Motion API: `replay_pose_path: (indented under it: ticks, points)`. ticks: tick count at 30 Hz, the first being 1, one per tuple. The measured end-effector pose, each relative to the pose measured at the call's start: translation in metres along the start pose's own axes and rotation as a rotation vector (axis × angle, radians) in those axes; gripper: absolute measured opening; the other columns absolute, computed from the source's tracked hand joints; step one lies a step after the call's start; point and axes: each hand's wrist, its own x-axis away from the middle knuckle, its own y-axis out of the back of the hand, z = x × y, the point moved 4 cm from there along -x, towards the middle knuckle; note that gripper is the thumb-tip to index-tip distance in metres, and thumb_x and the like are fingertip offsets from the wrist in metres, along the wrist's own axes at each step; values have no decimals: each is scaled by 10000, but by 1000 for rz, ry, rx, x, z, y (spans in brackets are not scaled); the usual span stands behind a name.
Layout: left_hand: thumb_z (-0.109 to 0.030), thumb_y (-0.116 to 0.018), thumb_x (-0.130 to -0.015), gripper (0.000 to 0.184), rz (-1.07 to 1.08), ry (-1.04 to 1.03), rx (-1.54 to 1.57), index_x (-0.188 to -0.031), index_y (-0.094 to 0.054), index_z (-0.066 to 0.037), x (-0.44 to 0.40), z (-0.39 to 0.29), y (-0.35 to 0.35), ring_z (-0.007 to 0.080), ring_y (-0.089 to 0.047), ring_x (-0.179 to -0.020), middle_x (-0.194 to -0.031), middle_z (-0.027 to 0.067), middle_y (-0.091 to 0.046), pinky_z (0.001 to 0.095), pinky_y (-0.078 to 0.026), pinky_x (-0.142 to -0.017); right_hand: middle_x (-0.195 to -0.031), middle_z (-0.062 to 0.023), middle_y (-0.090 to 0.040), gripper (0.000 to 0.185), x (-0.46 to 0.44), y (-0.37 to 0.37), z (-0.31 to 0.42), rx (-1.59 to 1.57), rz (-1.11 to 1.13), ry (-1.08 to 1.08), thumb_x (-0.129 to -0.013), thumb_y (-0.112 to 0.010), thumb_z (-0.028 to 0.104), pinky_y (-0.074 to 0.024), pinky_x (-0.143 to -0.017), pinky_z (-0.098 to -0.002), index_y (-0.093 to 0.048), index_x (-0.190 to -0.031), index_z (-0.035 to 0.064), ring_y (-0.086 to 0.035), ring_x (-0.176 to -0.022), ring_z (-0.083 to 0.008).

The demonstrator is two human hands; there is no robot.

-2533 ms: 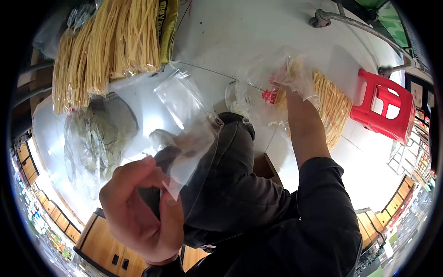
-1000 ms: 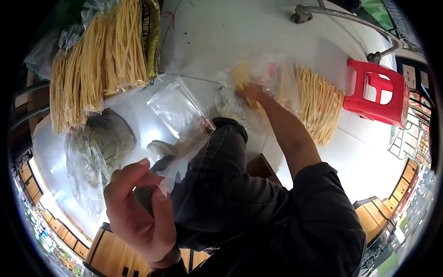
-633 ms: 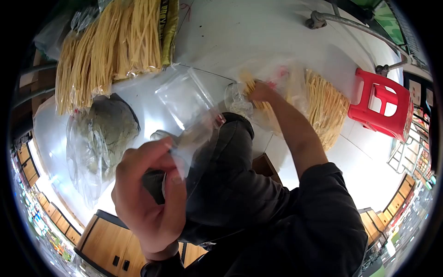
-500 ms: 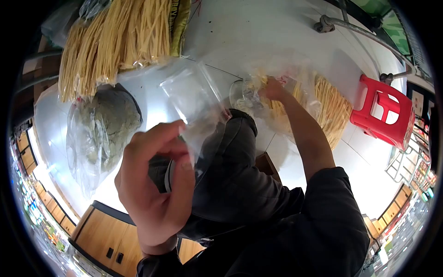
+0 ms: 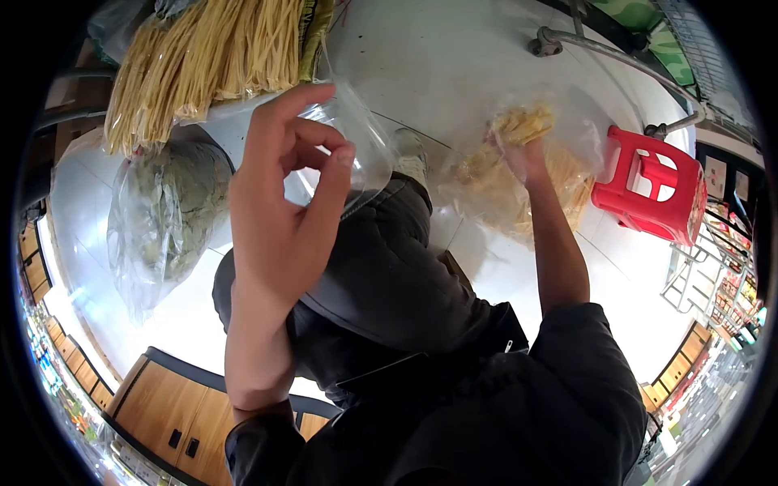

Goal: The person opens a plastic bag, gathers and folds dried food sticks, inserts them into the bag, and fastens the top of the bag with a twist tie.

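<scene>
My left hand [image 5: 284, 194] is raised near the camera, its fingers curled around the edge of a clear plastic bag [image 5: 369, 150]. The bag hangs beyond the fingertips, above my knee, and nothing shows inside it. Farther off, my right hand [image 5: 528, 158] grips a clump of yellow dried bean curd sticks [image 5: 523, 124]. It is over a large open clear bag [image 5: 587, 138] on the floor. More pale yellow sticks [image 5: 559, 190] lie in that bag, around my wrist.
Long bundles of bean curd sticks [image 5: 211, 61] stand at the upper left. Below them sits a clear bag of greyish-green dried goods [image 5: 174, 206]. A red plastic stool [image 5: 648, 186] is at the right, near a metal frame with casters [image 5: 547, 44]. Wooden cabinets [image 5: 174, 413] are at lower left.
My right hand has lifted a clump of bean curd sticks up and to the right. My left hand has moved up and slightly right with the clear bag.
</scene>
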Motion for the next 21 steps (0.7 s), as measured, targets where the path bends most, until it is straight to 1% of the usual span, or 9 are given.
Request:
replay_pose_path:
  ticks: [2, 5, 7, 12, 15, 17, 18, 20, 21]
  points:
    - [47, -588, -930, 433, 0, 20, -22, -1346, -489, -21, 1, -1, -1, 100, -578, -818, -923, 42, -609, 259, -474, -787, -1057, -30, -639, 360, 7, 15, -13, 85, -216, -77, -854, -730, 26, -519, -857, -311, -576, -1178, 46, -628, -968, -166]
    - [30, -607, -931, 414, -18, 34, -38, -1329, -504, -24, 3, 0, 0, 97, -582, -811, -920, 39, -613, 261, -481, -785, -1094, -30, -644, 380, 24, 19, -31, -76, -186, -9, -862, -722, 22, -510, -893, -304, -573, -1212, 34, -627, -1010, -167]
    - [26, -608, -933, 404, -27, 44, -46, -1322, -509, -24, 2, -2, -1, 97, -585, -809, -917, 39, -615, 262, -485, -786, -1105, -34, -649, 400, 28, 24, -23, -22, -187, 1, -855, -726, 17, -504, -910, -304, -574, -1224, 33, -623, -1036, -167]
    - [19, -609, -937, 387, 6, 77, -43, -1311, -514, -18, 1, -2, -3, 101, -590, -805, -913, 41, -618, 266, -496, -795, -1119, -57, -663, 381, 48, -5, 62, 174, -151, 84, -837, -733, 2, -495, -944, -313, -582, -1187, 21, -613, -1095, -175]
    - [24, -608, -937, 375, 17, 83, -33, -1300, -520, -17, 0, -1, -6, 101, -590, -795, -916, 43, -619, 262, -497, -792, -1091, -81, -665, 360, 53, -8, 102, 75, -152, 220, -828, -724, -22, -505, -950, -339, -564, -1148, 18, -621, -1102, -205]
    - [26, -611, -937, 310, -40, 58, 72, -1233, -532, -13, -1, 1, -8, 98, -588, -780, -916, 43, -619, 258, -502, -773, -1070, -97, -651, 367, 51, -6, 133, 56, -80, 428, -827, -699, -32, -494, -989, -393, -529, -1146, 28, -620, -1107, -243]
    - [26, -611, -937, 310, -47, 63, 72, -1233, -532, -13, 0, 3, -8, 98, -588, -780, -916, 43, -619, 258, -502, -773, -1060, -98, -640, 384, 52, -4, 148, -60, -77, 453, -828, -686, -32, -478, -1014, -421, -514, -1165, 34, -617, -1108, -263]
    - [30, -627, -900, 261, -51, 19, 111, -1142, -548, -31, -1, 5, -8, 187, -648, -747, -896, 89, -651, 299, -502, -656, -1049, -99, -615, 408, 52, 2, 172, -236, -50, 513, -832, -667, -20, -451, -1049, -477, -492, -1196, 40, -610, -1102, -294]
    - [30, -627, -900, 261, -61, 20, 112, -1142, -548, -31, -1, 5, -6, 187, -648, -747, -896, 89, -651, 299, -502, -656, -1050, -99, -601, 415, 51, 5, 181, -294, -28, 550, -836, -663, -8, -439, -1058, -505, -485, -1208, 40, -606, -1095, -305]
